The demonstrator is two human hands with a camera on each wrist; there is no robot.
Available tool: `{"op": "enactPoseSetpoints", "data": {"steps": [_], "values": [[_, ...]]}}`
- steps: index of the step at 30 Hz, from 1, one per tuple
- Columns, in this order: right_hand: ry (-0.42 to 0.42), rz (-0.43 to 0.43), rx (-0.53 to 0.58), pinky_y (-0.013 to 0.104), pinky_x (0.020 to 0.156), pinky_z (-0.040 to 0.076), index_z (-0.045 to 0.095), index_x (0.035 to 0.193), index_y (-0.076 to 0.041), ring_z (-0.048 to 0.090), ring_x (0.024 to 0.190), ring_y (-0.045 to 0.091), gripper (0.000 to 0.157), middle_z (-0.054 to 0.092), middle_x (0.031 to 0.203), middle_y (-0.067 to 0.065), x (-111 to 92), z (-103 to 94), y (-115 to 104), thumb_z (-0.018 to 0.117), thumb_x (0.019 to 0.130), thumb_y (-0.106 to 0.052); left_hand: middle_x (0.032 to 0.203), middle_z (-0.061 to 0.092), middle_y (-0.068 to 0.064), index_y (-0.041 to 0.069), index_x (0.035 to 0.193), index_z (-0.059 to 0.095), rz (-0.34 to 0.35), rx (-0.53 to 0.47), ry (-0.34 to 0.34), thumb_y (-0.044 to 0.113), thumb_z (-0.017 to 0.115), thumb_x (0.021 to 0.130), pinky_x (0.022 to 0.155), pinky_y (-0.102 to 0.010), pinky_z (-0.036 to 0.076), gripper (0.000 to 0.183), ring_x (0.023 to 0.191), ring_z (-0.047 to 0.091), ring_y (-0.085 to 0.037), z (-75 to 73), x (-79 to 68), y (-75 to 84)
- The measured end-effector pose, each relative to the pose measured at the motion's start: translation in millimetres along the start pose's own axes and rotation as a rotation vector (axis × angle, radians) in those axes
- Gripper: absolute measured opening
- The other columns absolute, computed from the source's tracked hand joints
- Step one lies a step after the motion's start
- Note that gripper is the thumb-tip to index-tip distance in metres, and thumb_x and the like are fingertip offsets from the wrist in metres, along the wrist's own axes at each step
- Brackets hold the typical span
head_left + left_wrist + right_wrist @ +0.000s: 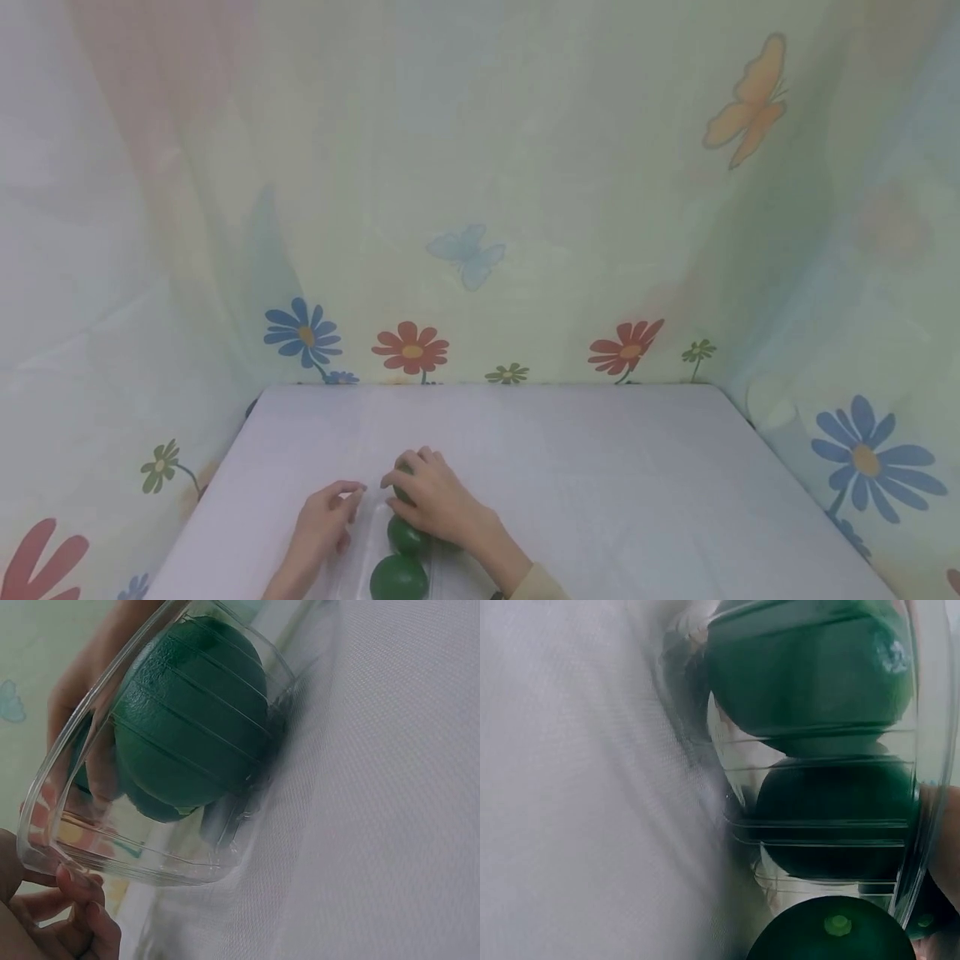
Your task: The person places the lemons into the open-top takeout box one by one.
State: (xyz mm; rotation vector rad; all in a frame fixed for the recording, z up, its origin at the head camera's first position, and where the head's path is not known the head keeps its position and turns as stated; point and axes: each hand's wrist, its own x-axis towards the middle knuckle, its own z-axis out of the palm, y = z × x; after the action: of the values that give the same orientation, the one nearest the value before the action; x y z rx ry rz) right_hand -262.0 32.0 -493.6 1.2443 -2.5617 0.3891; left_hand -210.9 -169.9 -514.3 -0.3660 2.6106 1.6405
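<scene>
A clear plastic container point(360, 542) stands on the table with large green round fruits inside, one point(399, 577) nearer me and another point(408, 535) beyond it. At the container's far left corner, my left hand point(318, 529) pinches the rim between thumb and fingertips; the left wrist view shows this grip up close. Over the container's far end, my right hand point(442, 504) has curled fingers around another green fruit point(403, 485), mostly covered by the hand. Outside the container's right wall is a green fruit point(832, 930) with a pale stem spot, largely hidden under my right wrist in the head view.
A white cloth covers the table point(615, 500), whose far edge meets a curtain point(555, 200) printed with flowers and butterflies. Similar curtains hang at both sides. A small dark object point(497, 595) shows beside the right sleeve, too little to identify.
</scene>
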Motion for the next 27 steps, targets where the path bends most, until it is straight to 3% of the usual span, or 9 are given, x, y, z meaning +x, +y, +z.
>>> {"op": "enactPoseSetpoints", "data": {"steps": [9,14,19,27], "values": [[-0.028,0.04,0.067,0.028,0.092,0.05,0.071,0.125,-0.027,0.057,0.103,0.009,0.031,0.066,0.119,-0.007,0,-0.8,3,0.073,0.096,-0.038,0.074,0.062,-0.005,0.002,0.129,0.066,-0.002,-0.017,0.009,0.025,0.058,0.102,0.044,-0.023,0.036,0.036,0.043,0.044,-0.01,0.4,1.1,-2.1],[-0.081,0.153,0.156,0.035,0.102,0.052,0.059,0.141,-0.024,0.06,0.114,0.01,0.051,0.065,0.13,-0.005,-5,-9.1,3,0.072,0.096,-0.044,0.076,0.063,-0.006,0.002,0.129,0.066,-0.005,-0.018,0.007,0.024,0.057,0.102,0.044,-0.023,0.037,0.035,0.043,0.045,-0.01,1.3,-0.6,-0.8],[-0.089,0.239,0.233,0.037,0.104,0.052,0.047,0.151,-0.021,0.059,0.127,0.016,0.067,0.06,0.143,0.0,-21,-23.5,6,0.073,0.094,-0.046,0.077,0.062,-0.006,0.0,0.129,0.065,-0.003,-0.015,0.011,0.024,0.057,0.103,0.045,-0.024,0.038,0.036,0.044,0.045,-0.011,0.8,-2.5,0.1],[-0.062,0.264,0.232,0.042,0.108,0.049,0.05,0.149,-0.015,0.057,0.132,0.021,0.067,0.06,0.144,0.002,-57,-43.1,19,0.074,0.094,-0.045,0.079,0.063,-0.006,0.001,0.131,0.064,-0.021,-0.007,-0.008,0.024,0.055,0.103,0.046,-0.025,0.039,0.037,0.046,0.047,-0.012,-1.4,-2.3,2.8]]}}
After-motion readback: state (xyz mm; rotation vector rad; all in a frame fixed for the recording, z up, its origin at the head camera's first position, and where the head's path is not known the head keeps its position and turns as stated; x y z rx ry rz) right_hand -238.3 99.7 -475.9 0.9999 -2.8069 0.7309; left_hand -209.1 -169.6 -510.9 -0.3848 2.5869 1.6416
